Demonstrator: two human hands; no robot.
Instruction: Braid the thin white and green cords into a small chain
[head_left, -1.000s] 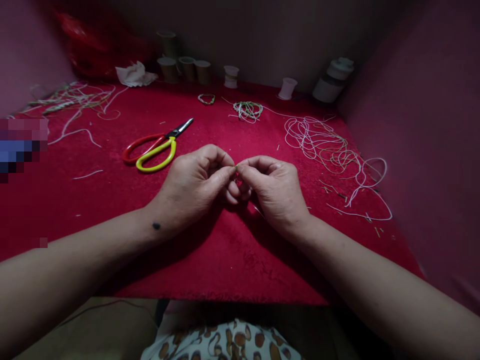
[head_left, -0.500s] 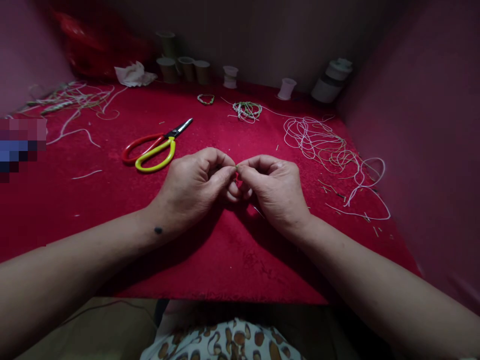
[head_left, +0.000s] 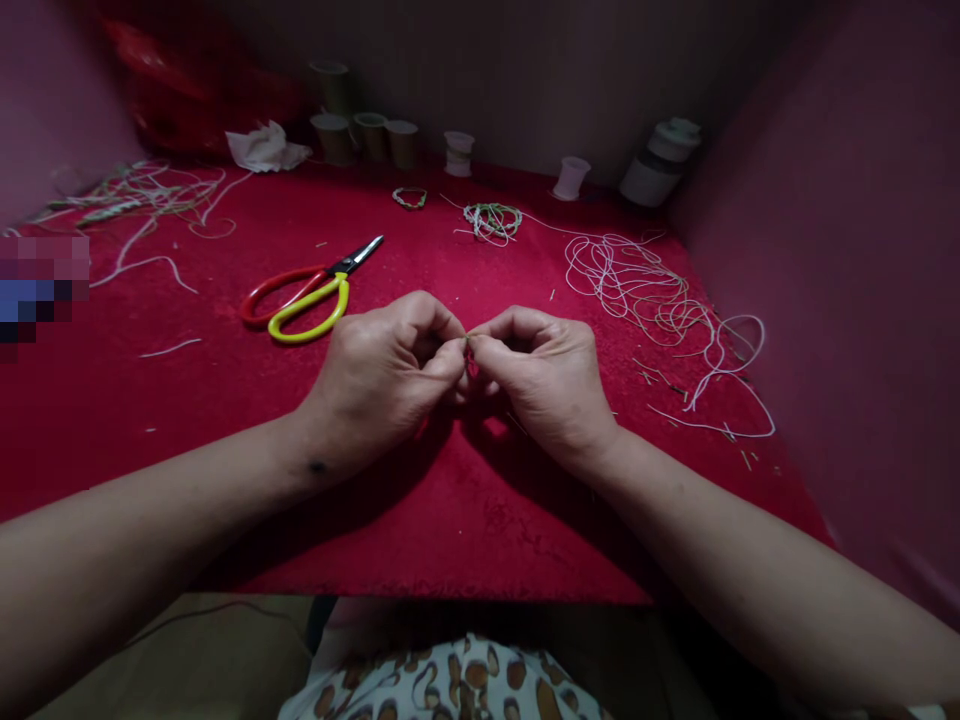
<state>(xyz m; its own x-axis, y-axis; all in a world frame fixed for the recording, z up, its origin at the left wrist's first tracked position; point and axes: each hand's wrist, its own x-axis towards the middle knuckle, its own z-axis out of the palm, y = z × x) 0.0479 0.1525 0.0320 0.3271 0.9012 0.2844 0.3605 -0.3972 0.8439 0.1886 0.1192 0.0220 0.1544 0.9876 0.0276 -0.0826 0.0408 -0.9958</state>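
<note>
Thumb and forefinger of my left hand are pinched together at the middle of the table. Fingertip to fingertip with it, my right hand pinches the same spot. A tiny bit of greenish cord shows between the fingertips; most of it is hidden by the fingers. Left of my left hand lie scissors with one red and one yellow handle, blades a little apart. Beyond my hands rest a small braided bracelet and a green and white braided bundle with loose ends.
Tangled pale cord spreads along the right side, with short clippings near it. Another cord heap lies at the far left. Spools, crumpled tissue, a red bag and a white-lidded bottle line the back of the red cloth.
My pinched fingertips have shifted slightly, and the lower curled fingers show less beneath them. The whole view has moved a little; the things on the table have stayed in place.
</note>
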